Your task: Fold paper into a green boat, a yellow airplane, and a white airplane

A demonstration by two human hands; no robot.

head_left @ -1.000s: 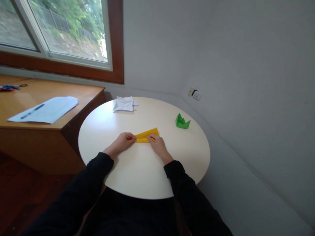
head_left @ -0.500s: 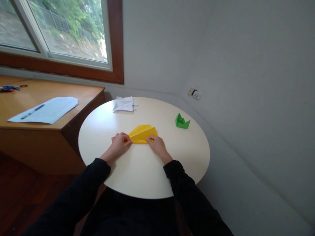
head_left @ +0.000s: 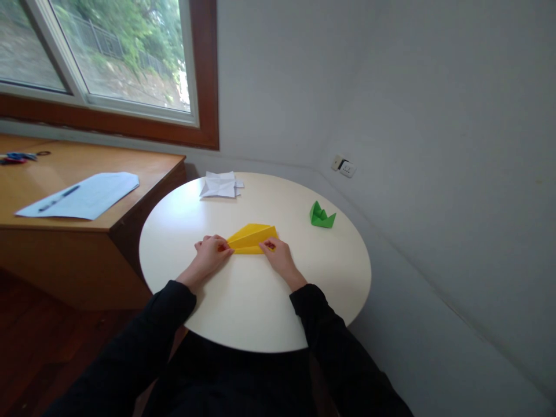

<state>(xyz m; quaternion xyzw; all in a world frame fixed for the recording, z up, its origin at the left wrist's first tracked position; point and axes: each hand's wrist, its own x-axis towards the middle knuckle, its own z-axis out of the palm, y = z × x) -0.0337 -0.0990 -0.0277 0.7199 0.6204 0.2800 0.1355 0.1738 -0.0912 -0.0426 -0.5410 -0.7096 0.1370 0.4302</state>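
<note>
A folded sheet of yellow paper (head_left: 251,238) lies low over the round white table (head_left: 247,307), pointed towards the left and wider at the right, with creases running along it. My left hand (head_left: 211,253) is closed, pinching its left tip between thumb and fingers. At the near right edge, my right hand (head_left: 278,253) pinches the paper, its fingers curled in. The fingertips of both hands partly cover the paper's ends.
A green folded paper boat (head_left: 322,216) stands at the table's right rear. Creased white paper (head_left: 218,185) lies at the back left. On the wooden desk (head_left: 152,174) to the left are a paper sheet (head_left: 104,188) with a pen (head_left: 59,198) and scissors-like items (head_left: 17,157).
The far edge of the yellow paper sits slightly lower and flatter now. My right hand has shifted a touch to the right; the left hand has barely moved.
</note>
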